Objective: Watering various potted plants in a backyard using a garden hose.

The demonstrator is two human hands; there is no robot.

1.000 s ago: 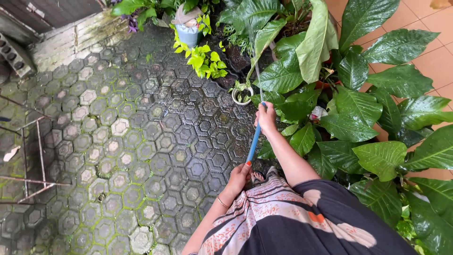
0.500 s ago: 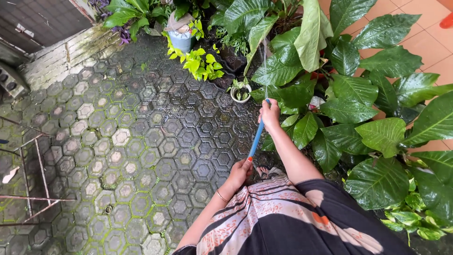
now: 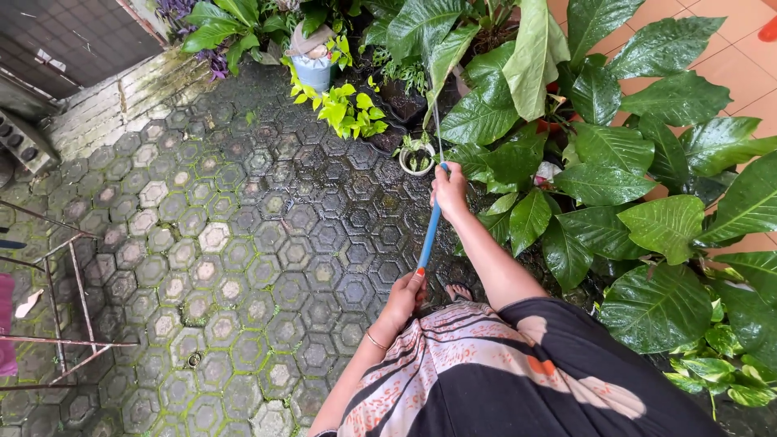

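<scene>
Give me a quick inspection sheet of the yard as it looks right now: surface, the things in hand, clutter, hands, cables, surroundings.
Surface: wet hexagonal paving with green moss in the joints.
Job's things: blue hose held in both hands; a thin stream of water runs from its far end towards the plants.
Clutter: small white pot near the hose end; rusty metal frame at the left.
Hands: left hand grips the hose low, right hand grips it near its far end.
Cables: nothing seen.
Surroundings: large wet-leaved plants at the right, blue pot at the top, orange tiles beyond.
</scene>
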